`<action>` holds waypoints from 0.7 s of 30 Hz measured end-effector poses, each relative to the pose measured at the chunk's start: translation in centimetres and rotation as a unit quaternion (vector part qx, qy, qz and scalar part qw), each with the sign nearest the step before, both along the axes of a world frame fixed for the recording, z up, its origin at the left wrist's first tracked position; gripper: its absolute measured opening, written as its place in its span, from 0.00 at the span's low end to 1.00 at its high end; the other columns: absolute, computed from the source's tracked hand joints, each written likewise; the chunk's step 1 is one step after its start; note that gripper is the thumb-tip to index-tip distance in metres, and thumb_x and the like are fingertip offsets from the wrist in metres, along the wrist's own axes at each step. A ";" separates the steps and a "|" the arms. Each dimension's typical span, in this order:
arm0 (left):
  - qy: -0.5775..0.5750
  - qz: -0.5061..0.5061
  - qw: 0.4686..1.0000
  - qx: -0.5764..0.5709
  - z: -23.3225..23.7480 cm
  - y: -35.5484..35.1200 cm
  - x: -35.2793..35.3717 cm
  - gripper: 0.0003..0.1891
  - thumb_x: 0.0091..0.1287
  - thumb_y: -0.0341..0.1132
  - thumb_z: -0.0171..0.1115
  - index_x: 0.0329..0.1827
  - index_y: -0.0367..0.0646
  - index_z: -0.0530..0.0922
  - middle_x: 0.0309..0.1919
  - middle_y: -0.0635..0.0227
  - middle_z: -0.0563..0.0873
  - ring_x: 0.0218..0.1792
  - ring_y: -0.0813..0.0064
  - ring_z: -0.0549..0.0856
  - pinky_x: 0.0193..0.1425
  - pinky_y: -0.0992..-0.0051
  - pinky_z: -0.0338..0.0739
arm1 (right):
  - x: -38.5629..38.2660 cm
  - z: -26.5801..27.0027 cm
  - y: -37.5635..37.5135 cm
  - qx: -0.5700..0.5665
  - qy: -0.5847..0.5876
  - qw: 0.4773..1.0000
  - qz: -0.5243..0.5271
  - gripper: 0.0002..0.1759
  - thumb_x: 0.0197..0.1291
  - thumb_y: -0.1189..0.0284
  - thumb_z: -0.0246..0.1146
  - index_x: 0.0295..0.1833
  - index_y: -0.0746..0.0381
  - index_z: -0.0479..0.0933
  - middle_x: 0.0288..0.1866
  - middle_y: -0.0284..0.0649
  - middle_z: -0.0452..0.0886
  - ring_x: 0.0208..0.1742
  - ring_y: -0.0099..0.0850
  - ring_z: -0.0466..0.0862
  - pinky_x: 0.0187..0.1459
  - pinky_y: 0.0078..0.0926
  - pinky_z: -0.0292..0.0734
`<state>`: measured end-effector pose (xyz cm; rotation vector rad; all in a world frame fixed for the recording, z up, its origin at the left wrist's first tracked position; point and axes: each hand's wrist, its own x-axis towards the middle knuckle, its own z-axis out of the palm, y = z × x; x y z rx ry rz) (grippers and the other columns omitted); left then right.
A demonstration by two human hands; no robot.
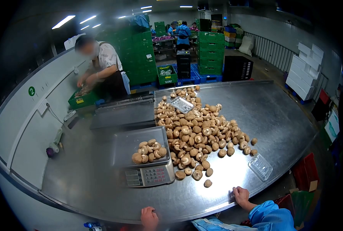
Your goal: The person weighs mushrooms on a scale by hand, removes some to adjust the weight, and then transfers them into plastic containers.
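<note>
Head view: scale on table, a small mushroom batch laid on its pan. Pile right of scale, unweighed. Far tray and near tray, both right of scale, unfilled. Right hand laid on table edge right of scale, fingers apart, empty. Left hand nearer than scale, fingers curled, grip not discernible.

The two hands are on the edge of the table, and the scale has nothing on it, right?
Not quite. The head view shows a small heap of mushrooms on the scale, so it is not bare. The left hand and the right hand do rest at the edge of the table.
</note>
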<state>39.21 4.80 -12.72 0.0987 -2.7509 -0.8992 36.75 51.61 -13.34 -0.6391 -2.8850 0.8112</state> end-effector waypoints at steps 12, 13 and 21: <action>0.012 0.007 1.000 -0.024 -0.8 -0.1 -0.1 0.11 0.58 0.28 0.58 0.45 0.44 0.80 0.45 0.54 0.81 0.51 0.50 0.78 0.57 0.56 0.74 | 0.0 0.1 -0.1 -0.007 -0.007 1.000 -0.006 0.24 0.67 0.54 0.57 0.30 0.64 0.82 0.24 0.50 0.82 0.29 0.49 0.84 0.37 0.44 0.77; 0.008 0.007 1.000 -0.019 -0.6 -0.1 -0.1 0.11 0.58 0.28 0.58 0.45 0.44 0.80 0.45 0.55 0.81 0.51 0.50 0.78 0.57 0.56 0.74 | 0.0 0.0 0.0 -0.008 -0.006 1.000 -0.006 0.24 0.67 0.54 0.57 0.30 0.64 0.82 0.24 0.51 0.82 0.29 0.50 0.83 0.37 0.45 0.76; 0.080 0.005 0.997 -0.020 -1.1 -0.3 -0.7 0.07 0.58 0.29 0.59 0.39 0.45 0.81 0.37 0.58 0.84 0.42 0.52 0.82 0.47 0.57 0.78 | 0.0 0.3 -0.1 -0.014 -0.006 1.000 -0.004 0.25 0.68 0.53 0.57 0.29 0.63 0.81 0.24 0.52 0.81 0.30 0.53 0.83 0.37 0.49 0.75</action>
